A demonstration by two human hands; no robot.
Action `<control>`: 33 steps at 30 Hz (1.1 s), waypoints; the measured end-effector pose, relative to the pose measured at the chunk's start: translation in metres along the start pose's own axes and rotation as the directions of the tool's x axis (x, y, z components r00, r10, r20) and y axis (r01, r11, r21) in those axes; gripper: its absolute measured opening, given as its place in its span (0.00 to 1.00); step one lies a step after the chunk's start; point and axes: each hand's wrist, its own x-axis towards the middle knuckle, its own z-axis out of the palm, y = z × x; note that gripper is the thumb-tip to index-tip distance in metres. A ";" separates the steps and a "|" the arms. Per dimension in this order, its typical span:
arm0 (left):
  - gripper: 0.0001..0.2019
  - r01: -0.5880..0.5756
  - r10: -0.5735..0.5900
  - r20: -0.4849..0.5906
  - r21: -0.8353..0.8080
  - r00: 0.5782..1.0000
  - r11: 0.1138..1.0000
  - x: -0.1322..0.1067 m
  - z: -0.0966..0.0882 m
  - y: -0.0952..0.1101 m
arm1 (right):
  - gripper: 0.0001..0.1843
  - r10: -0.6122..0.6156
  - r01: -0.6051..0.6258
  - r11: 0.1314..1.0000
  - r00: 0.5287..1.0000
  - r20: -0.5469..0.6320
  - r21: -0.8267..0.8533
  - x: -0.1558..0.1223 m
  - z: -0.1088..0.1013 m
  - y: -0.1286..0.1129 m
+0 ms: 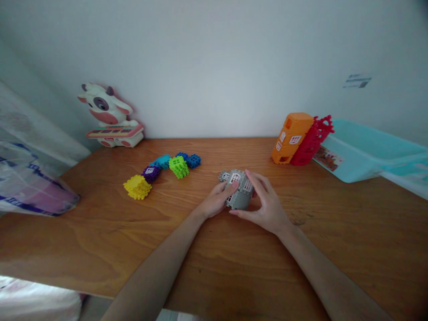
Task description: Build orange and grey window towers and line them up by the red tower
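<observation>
Both hands hold a grey block assembly [243,199] with white window stickers, near the middle of the wooden table. My left hand [216,199] grips it from the left, thumb lying across its front face. Around the right side curls my right hand [265,203], fingers at the upper edge and thumb by the lower edge. A further grey toothed panel [224,175] juts out at the upper left, beside or joined to the assembly; I cannot tell which. The undersides of the pieces are hidden by the fingers.
Left of the hands lie yellow [137,187], purple [151,173], light blue [161,161], green [179,166] and dark blue blocks [194,160]. Orange [291,138] and red block stacks [306,142] stand beside a turquoise bin [361,151]. A cow keyboard toy [112,118] and plastic bag [33,183] are left.
</observation>
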 end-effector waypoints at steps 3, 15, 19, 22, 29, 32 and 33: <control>0.27 0.007 -0.008 -0.017 -0.048 1.000 0.999 -0.001 0.003 0.002 | 0.60 -0.029 0.029 1.000 1.000 0.010 0.010 0.000 0.000 0.003; 0.30 0.069 -0.069 -0.041 -0.012 0.997 0.998 -0.001 0.006 0.000 | 0.26 0.154 -0.125 0.944 0.985 -0.075 0.304 0.003 0.004 0.009; 0.28 0.036 -0.035 -0.020 0.056 0.999 0.998 0.001 -0.001 -0.007 | 0.23 0.255 -0.202 0.861 0.965 -0.052 0.467 0.002 0.010 0.013; 0.27 0.006 -0.006 0.002 0.139 1.000 0.990 0.002 -0.009 -0.014 | 0.24 0.306 -0.255 0.814 0.952 -0.012 0.522 0.002 0.011 0.014; 0.26 -0.046 0.034 0.056 0.241 0.998 0.969 0.000 -0.013 -0.015 | 0.20 0.272 -0.228 0.823 0.962 -0.008 0.520 0.002 0.008 0.020; 0.26 -0.068 0.052 0.062 0.281 0.997 0.957 -0.002 -0.012 -0.013 | 0.18 0.251 -0.211 0.854 0.968 -0.022 0.476 0.001 0.008 0.024; 0.26 -0.071 0.055 0.062 0.289 0.997 0.955 -0.002 -0.011 -0.012 | 0.18 0.244 -0.204 0.862 0.969 -0.027 0.463 0.001 0.008 0.025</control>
